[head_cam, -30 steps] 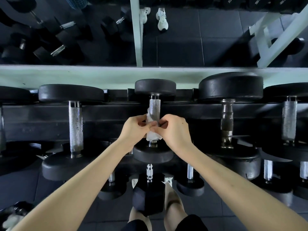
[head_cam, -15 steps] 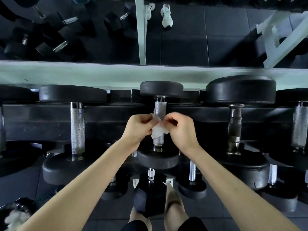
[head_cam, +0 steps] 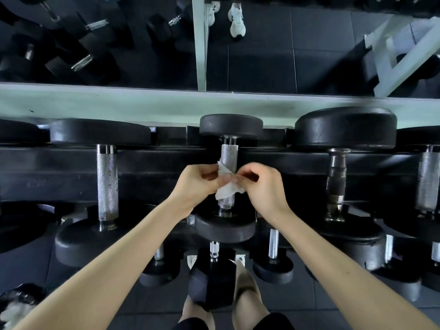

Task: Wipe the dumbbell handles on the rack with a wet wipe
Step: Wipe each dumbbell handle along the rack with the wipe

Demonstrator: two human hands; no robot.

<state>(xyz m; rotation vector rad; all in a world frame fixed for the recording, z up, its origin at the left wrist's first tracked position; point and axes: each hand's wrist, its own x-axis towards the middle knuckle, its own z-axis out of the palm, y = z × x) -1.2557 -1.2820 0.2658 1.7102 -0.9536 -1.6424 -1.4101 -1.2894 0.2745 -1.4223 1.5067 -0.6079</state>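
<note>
Pinching a crumpled white wet wipe [head_cam: 227, 192] between curled fingertips, the left grip [head_cam: 195, 184] and the right grip [head_cam: 262, 186] meet over the knurled handle [head_cam: 229, 154] of the small middle dumbbell [head_cam: 231, 126], which lies on the top tier of the black rack [head_cam: 154, 172]. The wipe lies against the lower half of that handle, with the upper half bare above it. A larger left dumbbell [head_cam: 107, 182] and a larger right dumbbell [head_cam: 345, 127] lie on either side, apart from both grips.
</note>
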